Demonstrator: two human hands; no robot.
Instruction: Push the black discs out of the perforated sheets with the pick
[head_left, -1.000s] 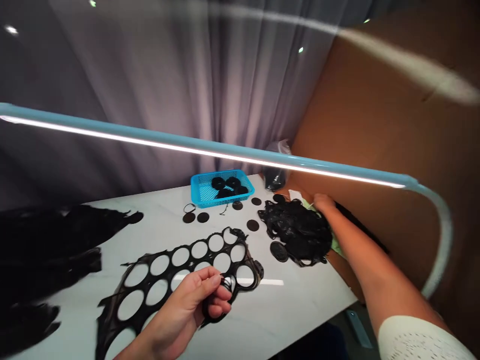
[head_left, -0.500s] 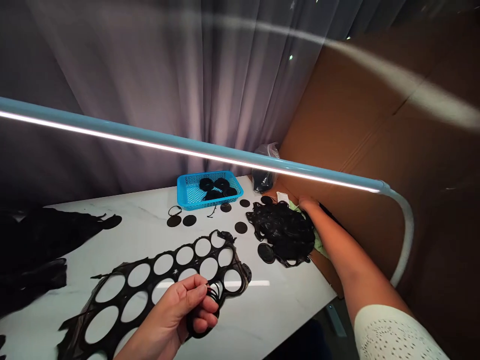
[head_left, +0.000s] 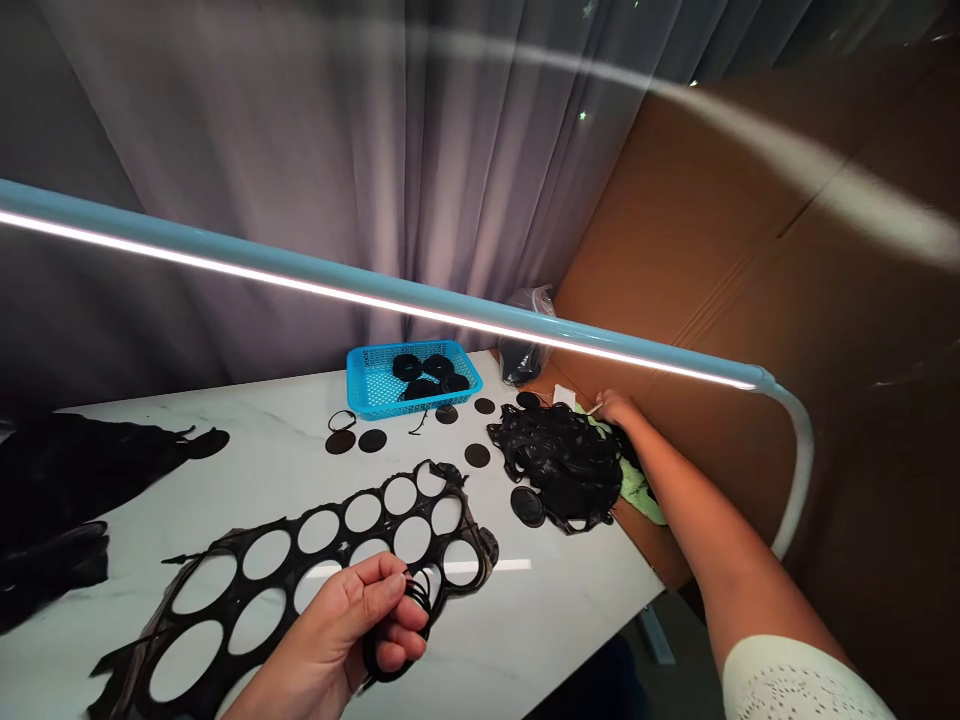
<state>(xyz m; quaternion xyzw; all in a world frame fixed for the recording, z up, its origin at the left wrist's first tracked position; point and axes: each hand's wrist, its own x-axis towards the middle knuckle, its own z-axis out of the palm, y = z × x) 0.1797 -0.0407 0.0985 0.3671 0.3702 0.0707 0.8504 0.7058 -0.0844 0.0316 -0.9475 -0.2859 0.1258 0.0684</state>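
My left hand (head_left: 375,615) is closed on several thin black rings (head_left: 417,590), above the near part of a black sheet with round holes (head_left: 289,560). At the right back, past a heap of black rubbery pieces (head_left: 559,455), my right hand (head_left: 616,407) reaches to the cardboard side. A thin pale item shows at its fingertips, too small to make out. Under and beside the heap lies a light green cloth (head_left: 641,495). A black disc (head_left: 528,507) sits at the heap's near left edge.
A blue basket (head_left: 360,395) holds black ring bundles. Flat black discs (head_left: 372,440) lie around it on the white table (head_left: 570,600). Black material (head_left: 82,460) covers the left side. A lit lamp tube (head_left: 375,290) crosses above; a clear bag (head_left: 525,350) stands behind.
My right hand has lifted slightly away from the green cloth, and a thin pale item now shows at its fingertips. The view has shifted a little, while my left hand keeps its hold.
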